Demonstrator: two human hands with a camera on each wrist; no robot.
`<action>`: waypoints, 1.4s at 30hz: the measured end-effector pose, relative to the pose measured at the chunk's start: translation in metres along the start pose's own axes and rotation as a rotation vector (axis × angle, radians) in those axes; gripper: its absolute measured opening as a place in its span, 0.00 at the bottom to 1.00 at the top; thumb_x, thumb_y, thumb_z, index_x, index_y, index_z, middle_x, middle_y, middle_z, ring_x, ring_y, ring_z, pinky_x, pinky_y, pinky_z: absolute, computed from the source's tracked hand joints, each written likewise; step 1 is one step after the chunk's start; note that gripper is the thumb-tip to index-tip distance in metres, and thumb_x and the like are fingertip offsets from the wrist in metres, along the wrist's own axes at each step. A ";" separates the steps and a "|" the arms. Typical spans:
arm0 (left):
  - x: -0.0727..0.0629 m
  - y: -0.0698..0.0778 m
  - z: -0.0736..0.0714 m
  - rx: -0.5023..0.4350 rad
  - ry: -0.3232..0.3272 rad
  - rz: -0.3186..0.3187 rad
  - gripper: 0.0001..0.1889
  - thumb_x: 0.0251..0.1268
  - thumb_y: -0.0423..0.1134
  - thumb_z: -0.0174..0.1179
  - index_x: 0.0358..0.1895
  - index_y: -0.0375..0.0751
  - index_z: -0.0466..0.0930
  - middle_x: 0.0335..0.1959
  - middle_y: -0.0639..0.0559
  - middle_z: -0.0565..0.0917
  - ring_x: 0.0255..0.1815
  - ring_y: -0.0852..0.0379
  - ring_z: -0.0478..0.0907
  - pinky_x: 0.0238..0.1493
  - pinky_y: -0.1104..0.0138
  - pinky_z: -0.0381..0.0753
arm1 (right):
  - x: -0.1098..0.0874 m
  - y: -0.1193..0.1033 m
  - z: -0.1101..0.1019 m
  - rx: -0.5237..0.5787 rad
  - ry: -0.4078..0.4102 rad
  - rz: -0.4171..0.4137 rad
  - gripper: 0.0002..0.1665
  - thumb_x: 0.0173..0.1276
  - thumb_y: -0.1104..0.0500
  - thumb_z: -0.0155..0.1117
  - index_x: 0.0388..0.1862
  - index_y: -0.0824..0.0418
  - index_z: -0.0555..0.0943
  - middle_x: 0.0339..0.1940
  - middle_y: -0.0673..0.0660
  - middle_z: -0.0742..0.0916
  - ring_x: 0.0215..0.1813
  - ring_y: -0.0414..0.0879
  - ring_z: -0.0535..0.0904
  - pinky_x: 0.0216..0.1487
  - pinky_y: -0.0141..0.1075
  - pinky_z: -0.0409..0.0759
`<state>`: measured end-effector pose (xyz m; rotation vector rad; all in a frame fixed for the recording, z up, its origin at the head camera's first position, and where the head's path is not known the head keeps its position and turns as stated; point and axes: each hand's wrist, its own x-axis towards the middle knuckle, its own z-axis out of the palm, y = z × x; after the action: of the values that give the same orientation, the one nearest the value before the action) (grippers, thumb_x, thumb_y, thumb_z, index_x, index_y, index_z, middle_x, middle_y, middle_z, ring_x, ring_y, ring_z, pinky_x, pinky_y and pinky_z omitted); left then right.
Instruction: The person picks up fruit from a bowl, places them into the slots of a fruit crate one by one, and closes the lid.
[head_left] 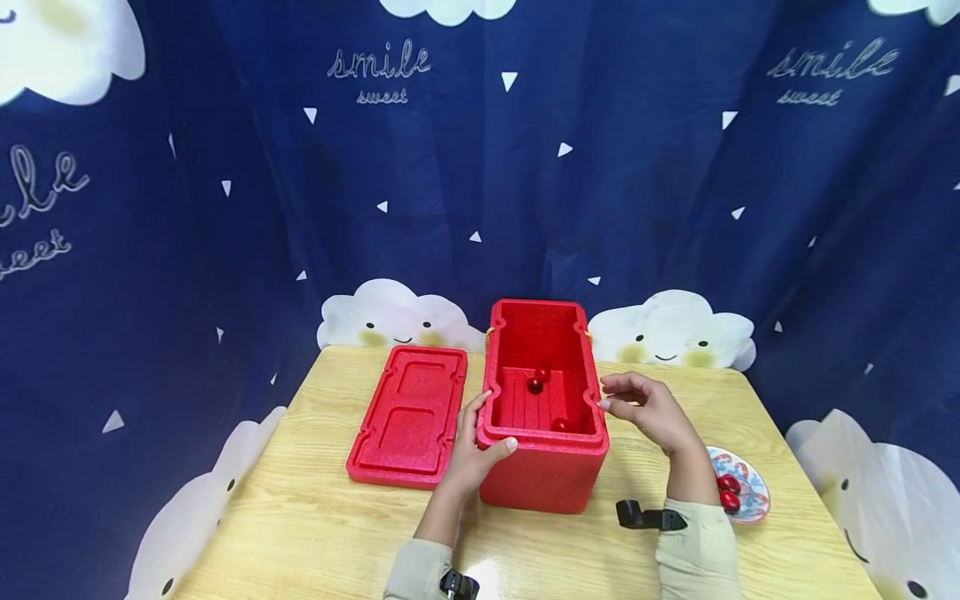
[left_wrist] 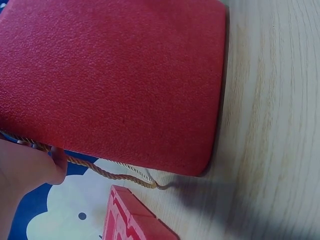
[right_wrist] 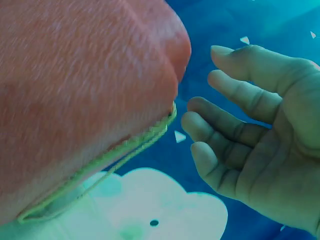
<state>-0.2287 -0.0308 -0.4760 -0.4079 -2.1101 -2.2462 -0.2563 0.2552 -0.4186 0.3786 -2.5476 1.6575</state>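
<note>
nearest, a black mount [head_left: 649, 517] is being worn at the right sleeve [head_left: 697, 550], presumably so that close work is being watched. two glossy red pieces [head_left: 730, 502] are being held together by a patterned plate [head_left: 756, 493] at the right, probably for easy reach. the near left corner of a red box [head_left: 536, 475] is being grasped by the left hand [head_left: 472, 457], the thumb being rested against the front, the fingers along the side; the box is seemingly being steadied so. beside that hand, a rope handle [left_wrist: 120, 176] is being left slack.

the lid [head_left: 408, 417] is being left flat on the left, apparently so that the opening is not being blocked. by the right rim, the right hand [head_left: 654, 410] is being held loosely bent, nothing being gripped; whether the rim is being touched cannot be told. inside, three more red pieces [head_left: 542, 374] are being contained: one near the front wall, two close together farther back. behind, the background is being masked by a blue curtain [head_left: 480, 150].
</note>
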 end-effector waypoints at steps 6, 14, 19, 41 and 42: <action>-0.001 0.001 -0.001 -0.013 -0.005 0.001 0.42 0.49 0.32 0.67 0.69 0.44 0.55 0.66 0.45 0.54 0.61 0.48 0.63 0.58 0.58 0.64 | -0.018 0.012 -0.002 -0.026 0.145 0.057 0.22 0.61 0.60 0.67 0.52 0.69 0.76 0.46 0.65 0.81 0.42 0.45 0.78 0.39 0.32 0.78; 0.001 -0.002 -0.003 -0.038 -0.005 0.020 0.42 0.49 0.32 0.67 0.69 0.44 0.55 0.66 0.46 0.54 0.61 0.49 0.63 0.58 0.59 0.64 | -0.042 0.034 -0.016 0.043 0.256 0.031 0.21 0.63 0.61 0.65 0.51 0.71 0.75 0.45 0.64 0.81 0.41 0.36 0.76 0.38 0.25 0.76; 0.001 -0.002 -0.002 -0.041 -0.003 0.034 0.42 0.49 0.30 0.67 0.69 0.43 0.56 0.65 0.45 0.54 0.61 0.49 0.63 0.59 0.59 0.64 | -0.047 0.090 -0.033 0.160 0.239 -0.100 0.18 0.61 0.65 0.65 0.51 0.66 0.78 0.44 0.59 0.83 0.42 0.38 0.78 0.38 0.25 0.76; 0.001 -0.009 0.000 -0.048 -0.001 0.044 0.42 0.48 0.30 0.67 0.69 0.43 0.56 0.66 0.46 0.54 0.62 0.50 0.62 0.59 0.60 0.64 | -0.099 0.111 -0.055 0.190 0.362 0.218 0.17 0.62 0.61 0.65 0.50 0.55 0.79 0.37 0.38 0.83 0.40 0.30 0.77 0.37 0.22 0.75; 0.001 -0.009 0.000 -0.051 -0.003 0.047 0.42 0.49 0.30 0.67 0.69 0.43 0.56 0.66 0.46 0.54 0.62 0.51 0.61 0.59 0.61 0.64 | -0.101 0.118 -0.058 0.218 0.363 0.225 0.17 0.62 0.62 0.65 0.51 0.56 0.79 0.37 0.39 0.83 0.40 0.30 0.77 0.37 0.23 0.76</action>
<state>-0.2317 -0.0295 -0.4843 -0.4580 -2.0257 -2.2793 -0.1924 0.3696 -0.5200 -0.1919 -2.2156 1.8812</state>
